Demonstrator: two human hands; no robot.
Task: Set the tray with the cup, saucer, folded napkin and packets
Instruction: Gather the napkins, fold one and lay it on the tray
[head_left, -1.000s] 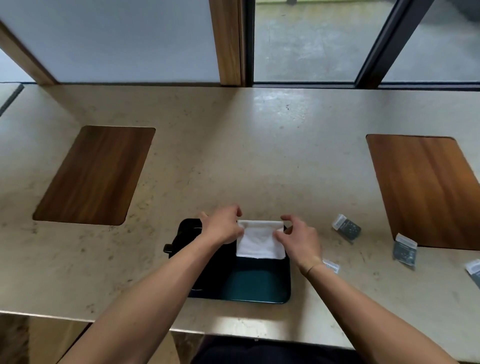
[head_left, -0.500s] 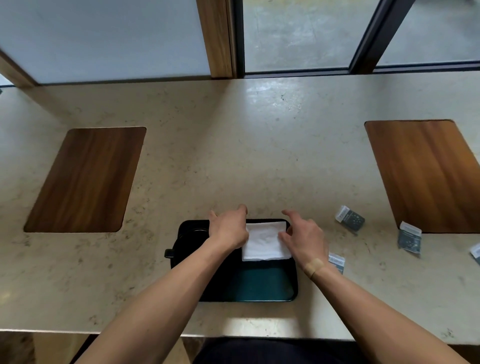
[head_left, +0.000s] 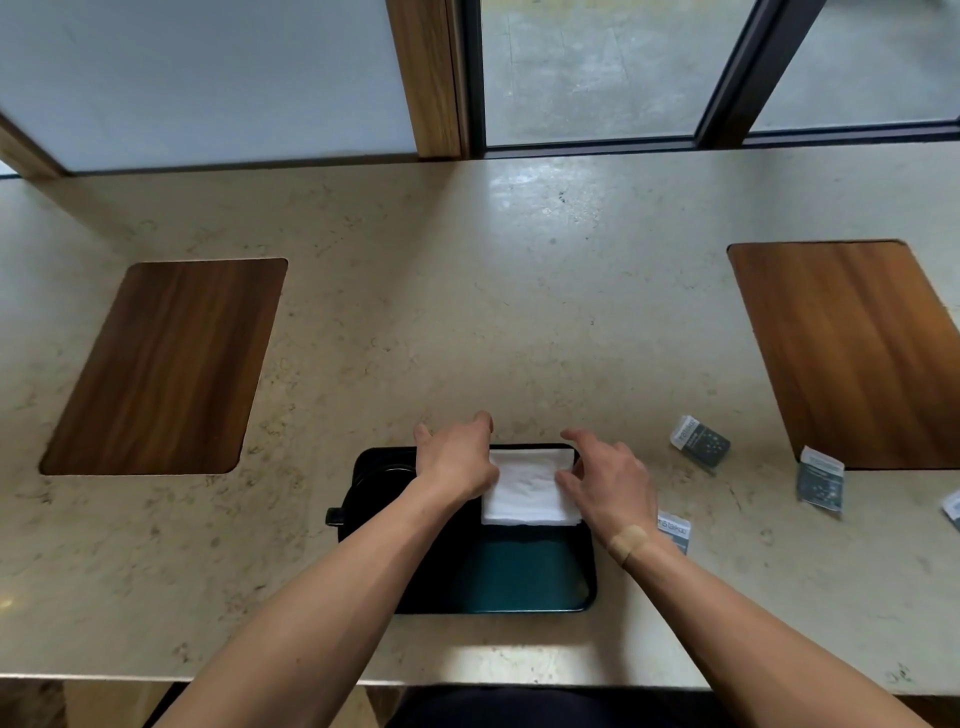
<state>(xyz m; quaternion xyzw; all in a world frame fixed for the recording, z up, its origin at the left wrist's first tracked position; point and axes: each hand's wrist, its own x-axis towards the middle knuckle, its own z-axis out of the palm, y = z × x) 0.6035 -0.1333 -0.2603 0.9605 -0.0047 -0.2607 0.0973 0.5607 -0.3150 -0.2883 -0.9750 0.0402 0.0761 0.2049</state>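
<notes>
Now both hands, left and right, with loose fingers flatten the napkin in the tray; next, I think, come the packets beside it.

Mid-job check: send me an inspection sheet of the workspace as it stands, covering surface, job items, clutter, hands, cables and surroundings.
Surface: beige stone counter with two inset wood panels.
Job's things: dark tray near the front edge; white folded napkin lies in its far right part; a dark round item at the tray's left, mostly hidden. Packets on the counter right of the tray, and one cut by the frame edge.
Clutter: nothing seen.
Hands: left hand rests on the napkin's left edge; right hand touches its right edge, fingers spread.
Cables: nothing seen.
Surroundings: window glazing and a wooden post behind the counter.
</notes>
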